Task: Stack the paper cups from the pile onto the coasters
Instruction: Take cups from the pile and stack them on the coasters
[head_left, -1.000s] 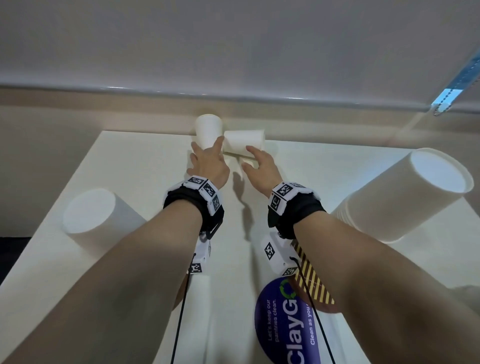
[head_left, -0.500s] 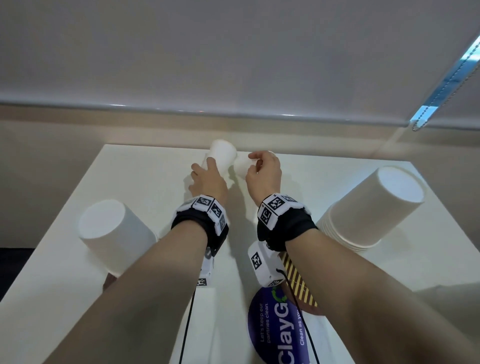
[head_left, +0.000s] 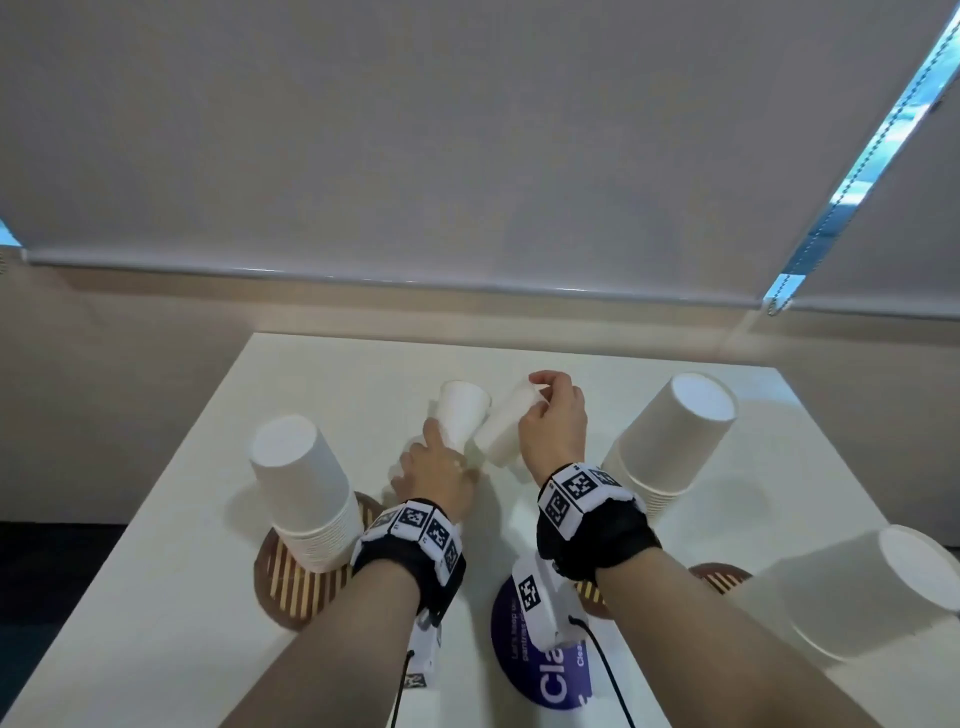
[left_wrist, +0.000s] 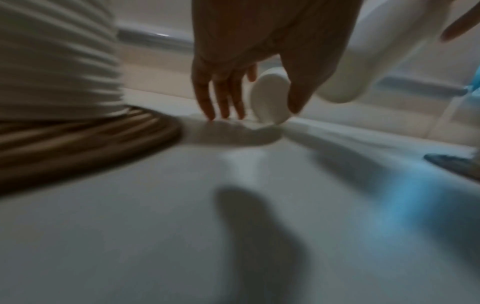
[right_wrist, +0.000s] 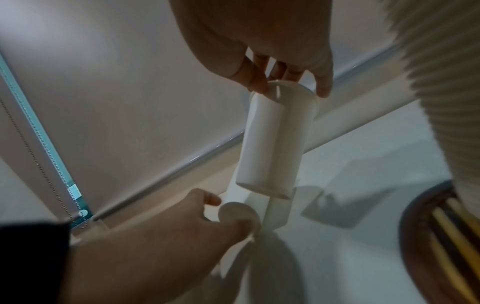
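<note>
My left hand grips a white paper cup near its lower end, and the cup stands tilted over the table's middle. In the left wrist view that cup sits between thumb and fingers, close to the tabletop. My right hand pinches a second paper cup by its upper end. This cup hangs slanted in the air, right beside the left one. A stack of upturned cups stands on the striped wooden coaster at the left.
A second upturned cup stack stands at the right, and a third lies close at the near right. A purple round coaster and another striped coaster lie beneath my right forearm. A blind and sill run behind the white table.
Both hands drew back from the table's far edge toward me, each bringing a cup. The right-hand cup, earlier lying on its side, is now lifted and slanted.
</note>
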